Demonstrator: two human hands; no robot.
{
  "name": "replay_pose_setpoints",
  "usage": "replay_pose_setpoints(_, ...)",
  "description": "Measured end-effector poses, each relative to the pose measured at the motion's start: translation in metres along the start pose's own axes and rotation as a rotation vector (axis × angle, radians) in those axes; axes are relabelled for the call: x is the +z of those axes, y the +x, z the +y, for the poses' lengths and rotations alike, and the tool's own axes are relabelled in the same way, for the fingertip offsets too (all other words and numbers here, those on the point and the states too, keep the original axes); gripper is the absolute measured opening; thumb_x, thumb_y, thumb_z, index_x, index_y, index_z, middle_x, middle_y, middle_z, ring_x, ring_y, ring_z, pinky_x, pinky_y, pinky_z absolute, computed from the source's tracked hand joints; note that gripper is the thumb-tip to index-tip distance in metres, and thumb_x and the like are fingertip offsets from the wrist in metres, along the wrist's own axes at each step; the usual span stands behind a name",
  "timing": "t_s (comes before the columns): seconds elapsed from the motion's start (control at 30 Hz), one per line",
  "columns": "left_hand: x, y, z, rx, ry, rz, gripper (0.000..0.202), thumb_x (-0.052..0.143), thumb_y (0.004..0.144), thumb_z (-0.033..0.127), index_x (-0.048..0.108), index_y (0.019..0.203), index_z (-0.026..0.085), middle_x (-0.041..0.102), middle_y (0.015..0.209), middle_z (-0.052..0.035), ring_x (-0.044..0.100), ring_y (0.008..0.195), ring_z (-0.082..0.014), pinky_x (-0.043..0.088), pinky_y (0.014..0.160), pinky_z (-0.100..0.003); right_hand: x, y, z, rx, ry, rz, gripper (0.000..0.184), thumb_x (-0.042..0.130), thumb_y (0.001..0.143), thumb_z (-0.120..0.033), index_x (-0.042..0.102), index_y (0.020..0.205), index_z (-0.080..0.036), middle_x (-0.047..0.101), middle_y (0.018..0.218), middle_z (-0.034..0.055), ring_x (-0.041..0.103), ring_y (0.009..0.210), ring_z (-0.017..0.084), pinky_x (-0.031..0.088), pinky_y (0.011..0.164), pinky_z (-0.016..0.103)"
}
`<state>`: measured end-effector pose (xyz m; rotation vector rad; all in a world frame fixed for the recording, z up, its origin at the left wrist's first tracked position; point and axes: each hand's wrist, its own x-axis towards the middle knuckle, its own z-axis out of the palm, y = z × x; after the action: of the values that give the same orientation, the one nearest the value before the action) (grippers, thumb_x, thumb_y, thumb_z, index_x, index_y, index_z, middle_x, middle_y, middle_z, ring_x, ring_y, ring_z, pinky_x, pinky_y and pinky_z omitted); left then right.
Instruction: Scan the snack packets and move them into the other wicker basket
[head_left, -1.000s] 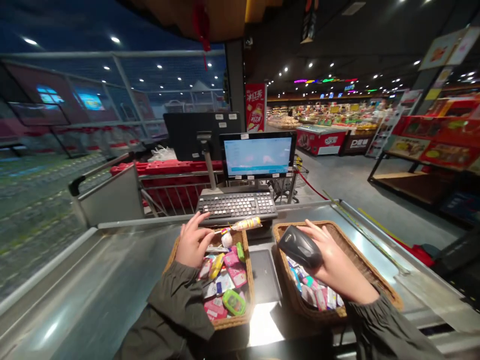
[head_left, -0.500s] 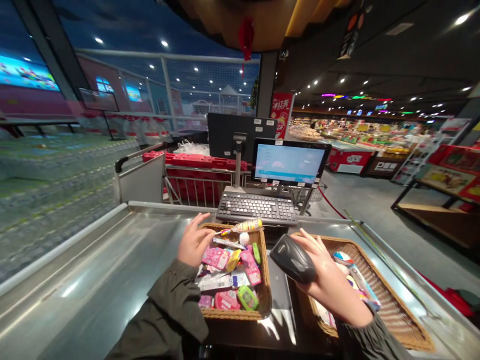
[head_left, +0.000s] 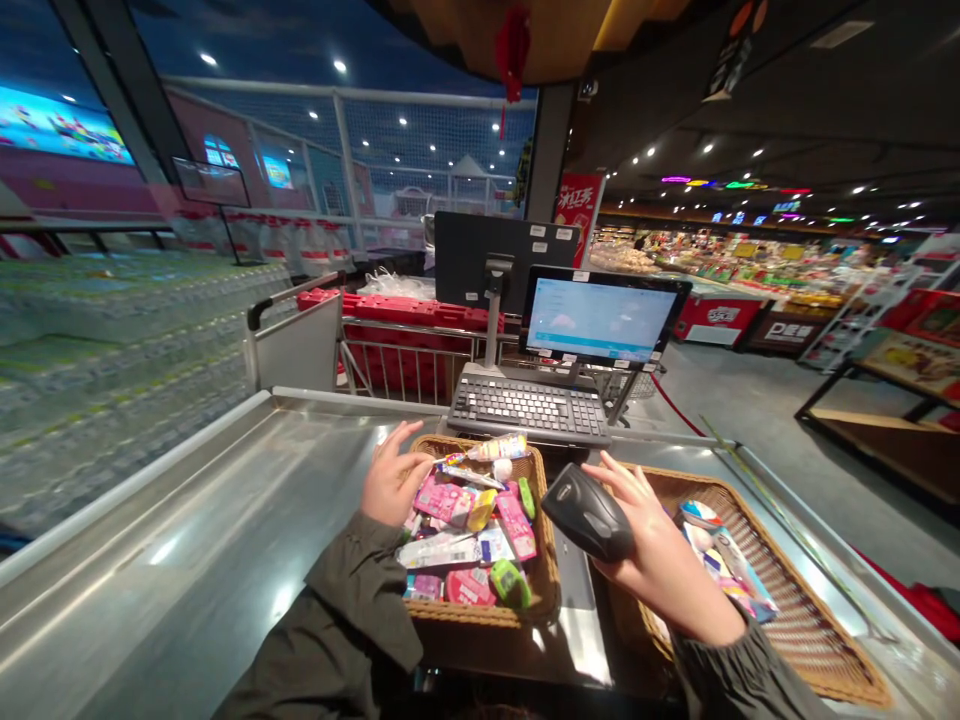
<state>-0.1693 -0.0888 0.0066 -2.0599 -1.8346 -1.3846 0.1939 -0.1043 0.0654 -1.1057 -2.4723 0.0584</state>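
Note:
My left hand (head_left: 391, 478) is over the left rim of a wicker basket (head_left: 551, 560), with thumb and forefinger pinched on the thin end of a small item with a colourful wrapper (head_left: 452, 459). Right beside that lies a clear and yellow tube-like pack (head_left: 501, 447); whether the two are joined, I cannot tell. Pink packets (head_left: 516, 525), a white pack (head_left: 442, 551) and a green item (head_left: 511, 582) fill the basket. My right hand (head_left: 649, 540) is wrapped round a black barcode scanner (head_left: 589, 512), held between this basket and a second wicker basket (head_left: 795, 590).
Behind the baskets stand a keyboard (head_left: 529, 406) and a lit screen (head_left: 600, 318), with a dark monitor back (head_left: 469, 262) beside it. Several packs (head_left: 731, 560) lie in the right basket. The metal counter (head_left: 225, 520) extends left. Trolleys (head_left: 296, 335) stand beyond it.
The view has shifted slightly, so the scene sits a little further right. Both hands keep nearly the same place over the baskets, the scanner still in my right hand.

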Motion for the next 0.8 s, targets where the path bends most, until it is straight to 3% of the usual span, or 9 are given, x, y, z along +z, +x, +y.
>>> replay_pose_setpoints(0.8,0.0049,-0.0094,-0.0077,-0.076,0.053,-0.022,0.030,0.049,0.089,0.035,0.074,0.078,0.022,0.057,0.137,-0.0068,0.047,0.132,-0.0288,0.037,0.110,-0.049,0.0025,-0.0090,-0.0005,0.009,0.018,0.004,0.051,0.056,0.075,-0.017,0.057,0.126,-0.021,0.049,0.143,0.0135,0.028,0.145,0.035,0.020,0.115,0.067)
